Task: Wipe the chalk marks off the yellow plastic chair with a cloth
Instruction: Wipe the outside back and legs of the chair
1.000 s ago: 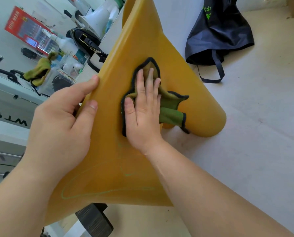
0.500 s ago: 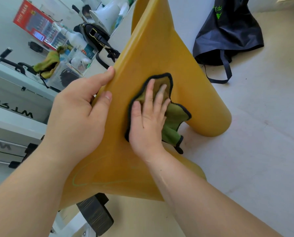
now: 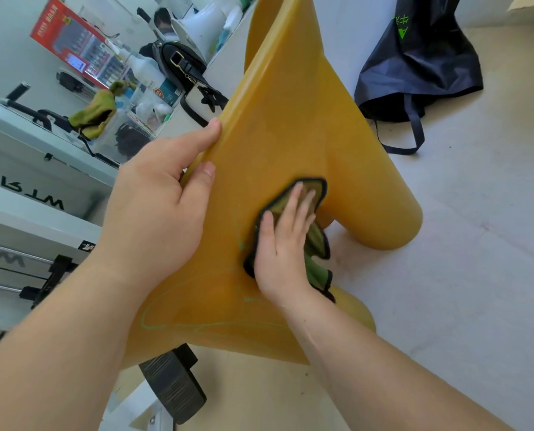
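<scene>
While left hand (image 3: 153, 213) grips left edge of yellow chair (image 3: 290, 119), fingers curled | right hand (image 3: 282, 250) presses cloth (image 3: 317, 244) flat, fingers straight | chalk marks (image 3: 142, 318) nearer

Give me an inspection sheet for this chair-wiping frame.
Surface: pale floor under and to the right of the chair.
Job's things: yellow plastic chair held at a slant; green chalk line unwiped near its lower edge; green cloth on the chair's face.
Clutter: dark bag on the floor behind the chair; black handbag, spray bottle and second green cloth at upper left.
Grippers: left hand grips the chair's edge; right hand presses the cloth with straight fingers.
Cables: nothing seen.
Surroundings: white equipment at left; black block below the chair.
</scene>
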Demonstrator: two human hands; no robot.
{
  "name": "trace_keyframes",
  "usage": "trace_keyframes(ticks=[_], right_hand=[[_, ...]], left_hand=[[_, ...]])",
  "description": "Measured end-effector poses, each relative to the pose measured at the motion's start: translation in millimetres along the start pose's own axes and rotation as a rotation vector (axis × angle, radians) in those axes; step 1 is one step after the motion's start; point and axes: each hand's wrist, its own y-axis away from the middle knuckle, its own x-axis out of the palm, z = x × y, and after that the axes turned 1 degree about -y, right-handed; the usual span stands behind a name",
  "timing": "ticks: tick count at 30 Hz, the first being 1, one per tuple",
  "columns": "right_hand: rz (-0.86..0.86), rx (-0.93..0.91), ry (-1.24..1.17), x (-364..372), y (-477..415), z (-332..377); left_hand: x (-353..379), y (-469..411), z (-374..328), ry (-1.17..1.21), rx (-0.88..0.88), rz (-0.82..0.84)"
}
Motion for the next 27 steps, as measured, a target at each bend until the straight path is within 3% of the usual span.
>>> trace_keyframes(ticks=[3,8,11,15,18,22,25,27], right_hand=[[-0.024,-0.193,0.049,-5.9,-15.7,45.9],[-0.083,-0.275,0.004,-12.0,-39.5,68.6],[-0.156,-0.171,-0.022,-15.2,-53.3,55.2],[-0.113,0.0,-0.035,-5.6,-33.4,26.0],[-0.015,0.007,0.008,17.6,20.1,10.1],[0.158,-0.092,0.28,36.5,85.4,-3.3],[0.202,-0.101,0.352,27.0,83.2,-19.4],[0.189,0.016,0.377,14.7,67.3,-35.6]], left_hand=[[0.9,-1.1,0.6,-0.009,0.022,-0.019],[1.4,-1.9,2.0,-0.006,0.027,-0.021],[2.3,-2.7,3.7,-0.007,0.023,-0.013],[2.0,-2.5,3.3,-0.004,-0.002,-0.013],[2.9,-2.4,2.8,-0.026,0.009,-0.007],[0.4,-0.8,1.5,-0.039,0.009,0.006],[0.7,1.3,0.4,-0.091,0.017,0.026],[2.1,9.1,-2.1,-0.203,0.037,0.04]])
